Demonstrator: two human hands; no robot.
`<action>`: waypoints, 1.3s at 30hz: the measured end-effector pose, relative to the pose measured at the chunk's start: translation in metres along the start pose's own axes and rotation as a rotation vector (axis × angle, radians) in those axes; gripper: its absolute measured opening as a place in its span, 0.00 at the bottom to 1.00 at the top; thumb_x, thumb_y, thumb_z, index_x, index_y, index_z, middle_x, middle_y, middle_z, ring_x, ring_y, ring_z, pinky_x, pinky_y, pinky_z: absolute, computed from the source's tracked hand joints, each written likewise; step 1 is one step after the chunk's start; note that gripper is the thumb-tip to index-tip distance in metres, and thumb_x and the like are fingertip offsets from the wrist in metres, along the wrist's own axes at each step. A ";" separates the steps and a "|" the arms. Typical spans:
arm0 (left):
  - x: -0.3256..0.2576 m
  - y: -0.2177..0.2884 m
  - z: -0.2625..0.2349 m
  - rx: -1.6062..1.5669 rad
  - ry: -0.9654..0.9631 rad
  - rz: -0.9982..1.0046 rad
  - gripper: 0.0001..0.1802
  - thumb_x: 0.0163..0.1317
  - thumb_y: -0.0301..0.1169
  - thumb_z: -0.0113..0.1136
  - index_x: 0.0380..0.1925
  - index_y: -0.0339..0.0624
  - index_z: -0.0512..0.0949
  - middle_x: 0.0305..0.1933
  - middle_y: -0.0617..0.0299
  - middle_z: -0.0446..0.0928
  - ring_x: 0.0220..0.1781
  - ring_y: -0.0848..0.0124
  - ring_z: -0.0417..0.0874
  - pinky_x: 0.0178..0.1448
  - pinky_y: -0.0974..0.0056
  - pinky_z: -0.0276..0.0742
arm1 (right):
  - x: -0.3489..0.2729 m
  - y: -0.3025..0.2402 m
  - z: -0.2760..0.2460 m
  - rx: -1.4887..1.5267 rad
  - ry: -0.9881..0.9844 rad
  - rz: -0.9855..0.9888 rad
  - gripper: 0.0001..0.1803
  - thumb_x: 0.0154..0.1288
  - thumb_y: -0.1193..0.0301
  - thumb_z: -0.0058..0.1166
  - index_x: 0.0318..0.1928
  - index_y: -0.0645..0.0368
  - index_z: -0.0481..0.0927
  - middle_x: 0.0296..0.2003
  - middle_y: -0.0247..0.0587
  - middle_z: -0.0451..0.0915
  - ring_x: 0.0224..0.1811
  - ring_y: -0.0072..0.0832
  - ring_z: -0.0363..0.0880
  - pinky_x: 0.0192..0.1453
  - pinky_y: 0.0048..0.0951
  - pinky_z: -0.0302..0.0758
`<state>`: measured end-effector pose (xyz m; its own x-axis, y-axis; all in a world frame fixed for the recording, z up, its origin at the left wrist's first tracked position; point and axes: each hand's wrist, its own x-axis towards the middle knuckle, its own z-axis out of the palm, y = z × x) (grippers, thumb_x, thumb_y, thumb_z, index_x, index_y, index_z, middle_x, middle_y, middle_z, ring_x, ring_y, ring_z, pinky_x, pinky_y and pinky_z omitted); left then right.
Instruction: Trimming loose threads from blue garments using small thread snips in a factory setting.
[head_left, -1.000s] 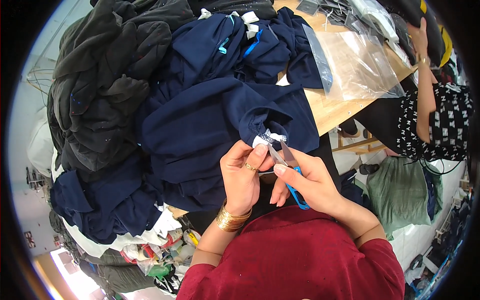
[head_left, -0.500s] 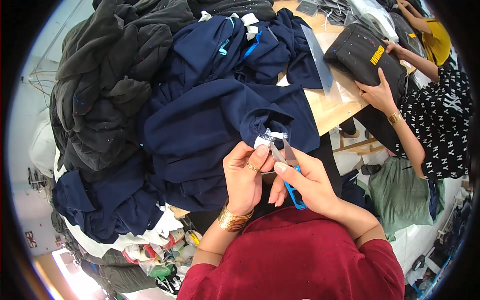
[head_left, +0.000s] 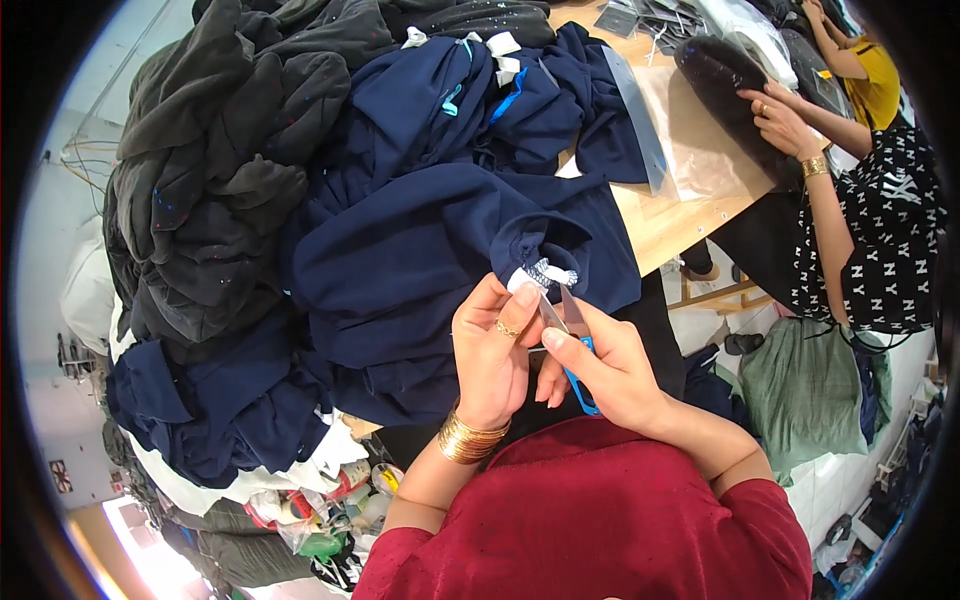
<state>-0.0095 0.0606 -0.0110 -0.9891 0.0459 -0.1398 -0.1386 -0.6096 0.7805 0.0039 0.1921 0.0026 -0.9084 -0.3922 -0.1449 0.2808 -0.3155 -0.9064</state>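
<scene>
Centrally, one navy garment (head_left: 440, 270) heaped on wooden table (head_left: 690, 215), one white label (head_left: 545, 275) at its bunched corner. Left hand (head_left: 490, 355) closed, thumb and fingers pinching fabric just below label. Right hand (head_left: 605, 375) curled shut round one blue-handled thread snips (head_left: 570, 340); long axis runs toward label, blades pointing up at it, tips just beside label. One co-worker's hand (head_left: 785, 125) lies flat on black garment (head_left: 730, 80), well apart beyond label.
</scene>
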 end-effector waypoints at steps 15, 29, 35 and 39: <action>0.000 -0.002 0.007 0.151 0.052 0.149 0.03 0.61 0.25 0.54 0.32 0.35 0.74 0.31 0.62 0.77 0.23 0.82 0.68 0.28 0.77 0.65 | -0.005 -0.016 -0.008 -0.139 -0.030 0.062 0.10 0.69 0.71 0.42 0.43 0.63 0.73 0.18 0.33 0.75 0.18 0.14 0.73 0.22 0.15 0.68; 0.001 0.000 0.003 0.330 -0.038 0.306 0.05 0.59 0.20 0.56 0.36 0.33 0.75 0.36 0.64 0.76 0.38 0.81 0.73 0.47 0.76 0.68 | 0.011 -0.052 -0.017 -0.733 0.196 -0.363 0.10 0.58 0.77 0.56 0.39 0.62 0.72 0.22 0.33 0.75 0.21 0.13 0.71 0.26 0.16 0.67; 0.003 0.024 -0.004 0.278 -0.078 0.020 0.04 0.60 0.25 0.56 0.32 0.35 0.74 0.33 0.68 0.75 0.36 0.85 0.72 0.42 0.78 0.68 | 0.005 -0.054 -0.014 -0.545 0.125 -0.135 0.04 0.64 0.77 0.45 0.39 0.64 0.69 0.22 0.35 0.75 0.15 0.12 0.66 0.20 0.14 0.63; 0.001 0.035 -0.011 0.307 -0.114 -0.047 0.05 0.61 0.26 0.56 0.31 0.36 0.74 0.31 0.69 0.74 0.33 0.86 0.70 0.39 0.79 0.67 | 0.005 -0.062 -0.012 -0.666 -0.016 0.003 0.05 0.63 0.76 0.48 0.37 0.65 0.71 0.24 0.35 0.77 0.15 0.13 0.68 0.21 0.14 0.64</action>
<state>-0.0145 0.0311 0.0095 -0.9780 0.1673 -0.1245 -0.1756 -0.3389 0.9243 -0.0218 0.2200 0.0536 -0.9018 -0.4064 -0.1468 0.0277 0.2848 -0.9582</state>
